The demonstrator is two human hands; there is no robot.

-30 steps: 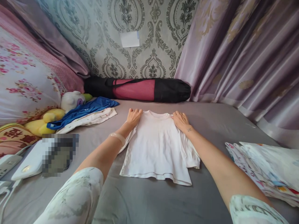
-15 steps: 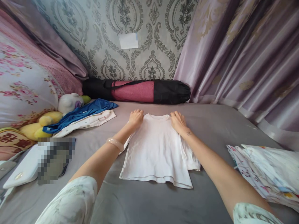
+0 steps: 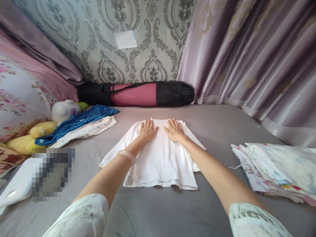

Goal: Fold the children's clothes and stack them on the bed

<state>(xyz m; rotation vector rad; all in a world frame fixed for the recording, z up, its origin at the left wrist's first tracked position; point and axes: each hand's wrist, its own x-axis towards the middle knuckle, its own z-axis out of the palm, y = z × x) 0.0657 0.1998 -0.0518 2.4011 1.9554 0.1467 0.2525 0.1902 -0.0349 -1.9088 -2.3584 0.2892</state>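
Note:
A white long-sleeved shirt [image 3: 158, 164] lies spread on the grey bed sheet [image 3: 158, 214], its neckline toward the wall and its hem toward me. My left hand [image 3: 148, 130] rests flat on the upper left of the shirt, fingers stretched out and pointing away. On the upper right, my right hand [image 3: 175, 131] lies flat in the same way, a short gap from the left one. Both sleeves slant outward, and my forearms cover parts of them.
A black and pink rolled bag [image 3: 133, 94] lies along the wall. To the left are blue clothing [image 3: 81, 123], a patterned white garment [image 3: 86, 131], soft toys [image 3: 65, 110] and a white case [image 3: 19, 177]. Folded clothes [image 3: 278, 168] are stacked at the right.
Both hands have moved inward from the shirt's shoulder edges onto its upper front and flattened. The left sleeve now shows spread outward. The view has shifted slightly.

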